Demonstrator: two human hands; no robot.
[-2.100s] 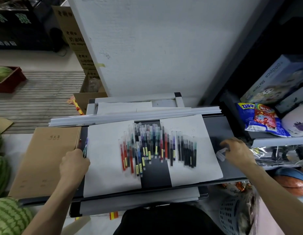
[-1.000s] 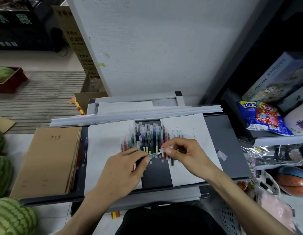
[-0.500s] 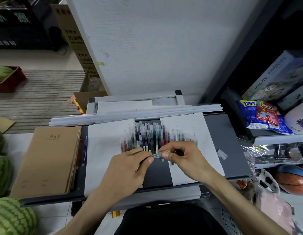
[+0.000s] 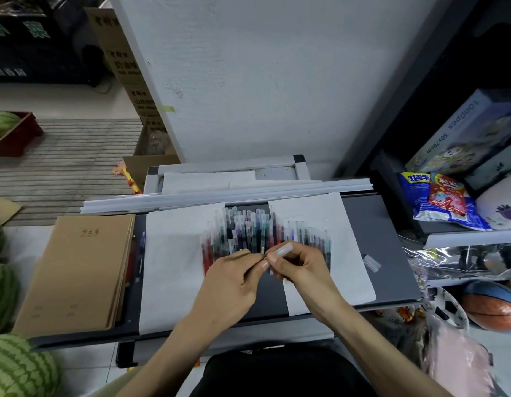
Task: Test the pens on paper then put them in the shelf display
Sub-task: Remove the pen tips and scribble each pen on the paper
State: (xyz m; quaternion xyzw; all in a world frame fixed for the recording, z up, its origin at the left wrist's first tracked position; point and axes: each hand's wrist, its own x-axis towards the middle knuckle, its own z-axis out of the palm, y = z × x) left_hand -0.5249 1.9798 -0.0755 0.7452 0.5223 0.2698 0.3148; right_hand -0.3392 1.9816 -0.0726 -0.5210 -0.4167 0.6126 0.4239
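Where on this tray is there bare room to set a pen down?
The left paper sheet is bare between the notebooks and the pen pile. Grey tray right of the right sheet holds only a loose cap. Crowded in the middle: left hand, right hand.

Even, soft indoor light; slight motion blur, wide-angle bending at the edges.

Bare forearms (image 4: 371,343), left hand (image 4: 234,282) and right hand (image 4: 301,267) (no jewellery showing) — a plain black garment (image 4: 277,373) below
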